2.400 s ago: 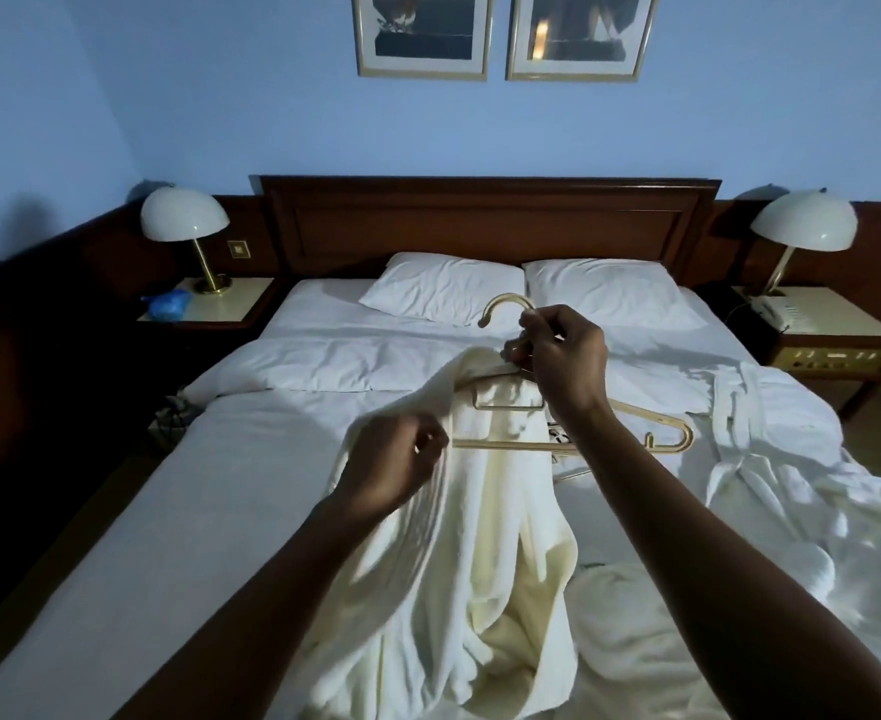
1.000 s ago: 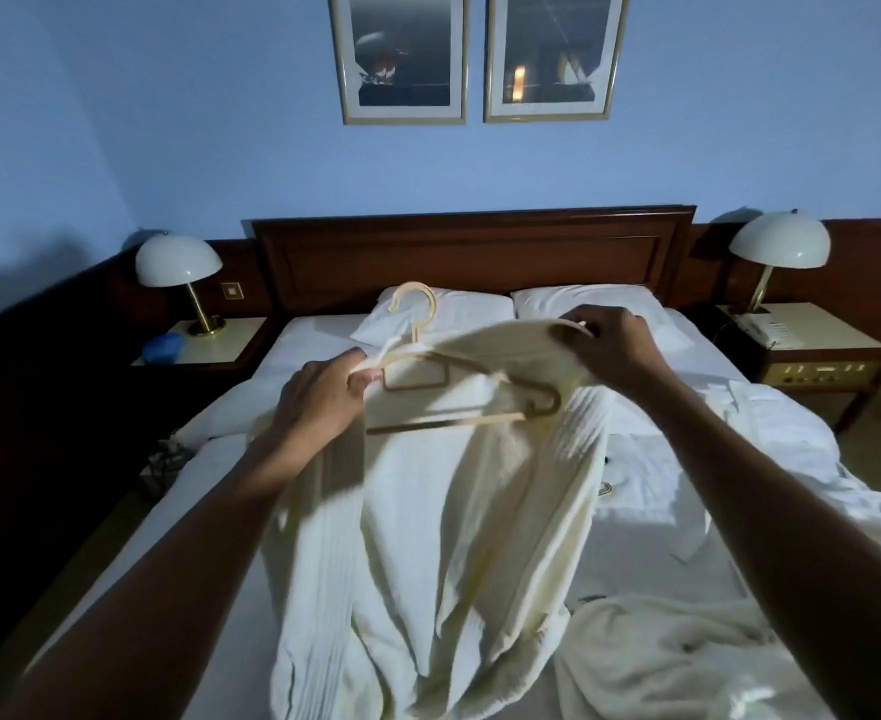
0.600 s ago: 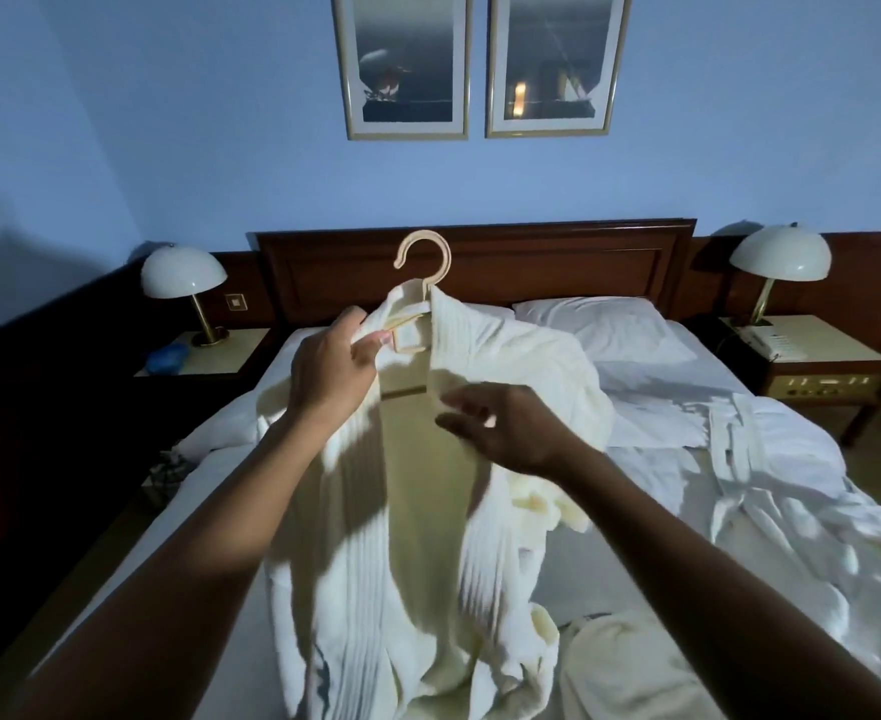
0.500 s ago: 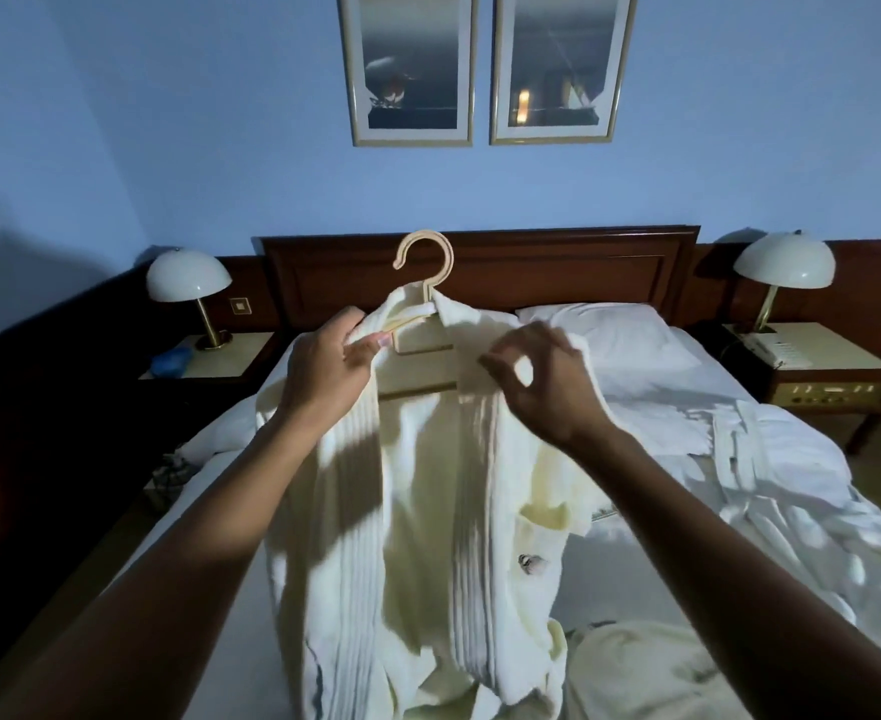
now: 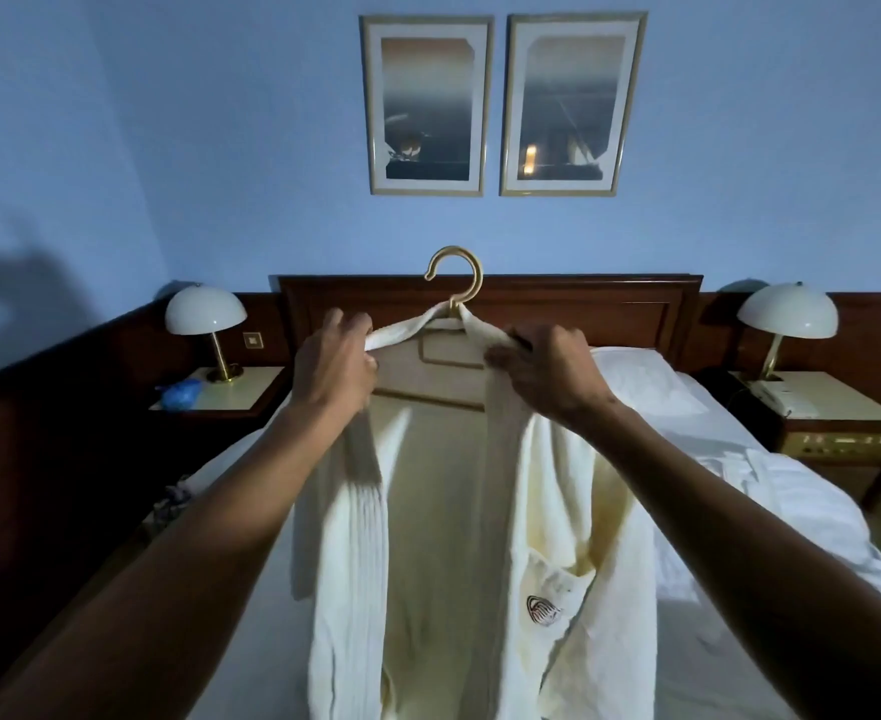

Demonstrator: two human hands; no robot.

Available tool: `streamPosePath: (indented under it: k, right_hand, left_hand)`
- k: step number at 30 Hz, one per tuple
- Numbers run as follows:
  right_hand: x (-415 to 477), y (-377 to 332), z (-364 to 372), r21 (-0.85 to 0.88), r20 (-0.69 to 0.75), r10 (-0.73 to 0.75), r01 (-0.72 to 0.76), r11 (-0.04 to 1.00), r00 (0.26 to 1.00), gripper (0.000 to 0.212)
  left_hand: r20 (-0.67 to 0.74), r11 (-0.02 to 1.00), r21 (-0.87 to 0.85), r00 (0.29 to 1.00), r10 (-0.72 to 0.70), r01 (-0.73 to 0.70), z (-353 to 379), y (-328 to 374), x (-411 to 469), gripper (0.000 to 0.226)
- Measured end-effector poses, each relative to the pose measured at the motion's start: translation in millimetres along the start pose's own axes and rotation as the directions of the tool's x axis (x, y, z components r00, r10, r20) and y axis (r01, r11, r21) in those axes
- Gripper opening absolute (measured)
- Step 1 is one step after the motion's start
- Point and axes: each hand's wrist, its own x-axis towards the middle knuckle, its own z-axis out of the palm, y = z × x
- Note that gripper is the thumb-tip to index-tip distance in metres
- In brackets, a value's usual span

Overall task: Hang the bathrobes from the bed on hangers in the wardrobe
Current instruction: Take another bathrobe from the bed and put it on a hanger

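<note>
Bathrobe: the cream bathrobe (image 5: 557, 511) is up in the air over the bed (image 5: 251, 589), front open and facing the camera, its length dropping out of the bottom of the view.
Hanger: the pale gold hanger (image 5: 477, 283) sits inside the bathrobe's shoulders; its hook stands clear above the collar, right in front of the dark wooden headboard (image 5: 583, 309).
Left hand: the left hand (image 5: 337, 366) has its fingers curled round the collar band just left of the hook, gripping the cloth.
Right hand: the right hand (image 5: 547, 374) is bunched on the opposite lapel just right of the hook, fingers closed on the fabric. Both hands are level with each other.
Emblem: a small dark crest (image 5: 543, 610) shows on the chest pocket, on the right-hand panel.
Bed extras: a white pillow (image 5: 646, 376) lies at the head, and rumpled white cloth (image 5: 771, 475) is heaped on the right side; what it is, I cannot tell.
Left bedside surface: a dome lamp (image 5: 205, 314) and a small blue thing (image 5: 181, 394) stand on the surface (image 5: 230, 402).
Right bedside surface: a matching lamp (image 5: 787, 311) stands on the other surface (image 5: 843, 407).
Wall: two framed pictures (image 5: 426, 105) hang side by side above the headboard.
</note>
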Motion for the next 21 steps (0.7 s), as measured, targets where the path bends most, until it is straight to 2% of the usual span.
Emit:
streamPosePath:
  k: [2, 3, 4, 5, 6, 8, 10, 11, 12, 13, 15, 16, 18, 19, 20, 21]
  right_hand:
    - [2.4, -2.1, 1.9, -0.048, -0.006, 0.02, -0.02, 0.999, 1.0, 0.03]
    - [3.2, -4.4, 3.7, -0.076, -0.003, 0.017, -0.017, 0.997, 1.0, 0.028]
    - [4.5, -7.5, 6.4, -0.096, 0.007, 0.009, -0.009, 0.995, 1.0, 0.027]
    - [6.1, -11.8, 8.4, -0.101, 0.019, 0.007, -0.005, 0.995, 1.0, 0.028]
    - [9.0, -16.4, 9.4, -0.09, 0.022, 0.011, -0.009, 0.996, 1.0, 0.031]
    - [18.0, -19.5, 5.7, -0.034, 0.002, 0.047, -0.047, 0.998, 0.999, 0.038]
    - [27.5, -12.4, -6.9, 0.026, -0.005, 0.126, -0.126, 0.992, 0.992, 0.031]
    - [30.8, -5.6, -15.2, 0.051, -0.004, 0.142, -0.142, 0.989, 0.99, 0.029]
    - [33.6, 2.6, -23.3, 0.08, 0.0, 0.144, -0.143, 0.986, 0.99, 0.028]
    - [36.0, 11.0, -30.7, 0.114, 0.003, 0.142, -0.141, 0.983, 0.99, 0.027]
    - [41.7, 24.0, -42.7, 0.168, 0.0, 0.141, -0.139, 0.976, 0.99, 0.028]
    - [45.4, 27.5, -47.0, 0.191, -0.006, 0.145, -0.141, 0.971, 0.989, 0.03]
    - [54.9, 29.2, -54.3, 0.228, -0.031, 0.147, -0.136, 0.964, 0.989, 0.032]
    - [60.6, 28.3, -58.6, 0.23, -0.047, 0.146, -0.132, 0.964, 0.988, 0.032]
    - [66.5, 27.4, -63.7, 0.217, -0.064, 0.146, -0.129, 0.968, 0.987, 0.032]
    - [73.1, 28.4, -69.2, 0.196, -0.084, 0.145, -0.127, 0.972, 0.986, 0.032]
  left_hand:
    - [0.004, 0.964, -0.205, 0.985, -0.17, 0.167, -4.0, 7.2, 7.4, 0.016]
    - [0.026, 0.884, -0.372, 0.956, -0.294, 0.282, -8.6, 14.5, 11.9, 0.013]
    - [0.067, 0.761, -0.528, 0.912, -0.405, 0.376, -13.7, 23.6, 16.3, 0.012]
    - [0.092, 0.654, -0.635, 0.881, -0.464, 0.411, -20.0, 34.7, 19.3, 0.011]
    - [0.1, 0.601, -0.69, 0.875, -0.474, 0.404, -26.5, 46.4, 21.5, 0.01]
    - [0.094, 0.632, -0.705, 0.925, -0.369, 0.323, -39.1, 65.5, 23.9, 0.01]
    - [0.116, 0.702, -0.686, 0.981, -0.153, 0.191, -48.1, 68.9, 25.0, 0.012]
    - [0.134, 0.697, -0.701, 0.988, -0.079, 0.151, -51.1, 63.3, 24.2, 0.017]
    - [0.122, 0.685, -0.718, 0.991, -0.052, 0.124, -51.8, 55.3, 22.5, 0.023]
    - [0.03, 0.707, -0.703, 0.997, -0.075, 0.075, -51.8, 44.8, 20.6, 0.028]
    - [-0.185, 0.839, -0.542, 0.97, -0.157, 0.033, -43.3, 19.7, 15.2, 0.048]
    - [-0.177, 0.865, -0.496, 0.967, -0.184, 0.074, -37.2, 6.5, 10.9, 0.06]
    - [0.109, 0.782, -0.563, 0.962, -0.249, 0.266, -30.0, -9.8, 0.3, 0.069]
    - [0.284, 0.746, -0.567, 0.933, -0.222, 0.35, -23.1, -19.5, -2.8, 0.063]
    - [0.404, 0.731, -0.556, 0.897, -0.18, 0.397, -21.0, -27.0, -4.0, 0.056]
    - [0.429, 0.766, -0.518, 0.891, -0.151, 0.38, -23.0, -34.4, -1.6, 0.056]
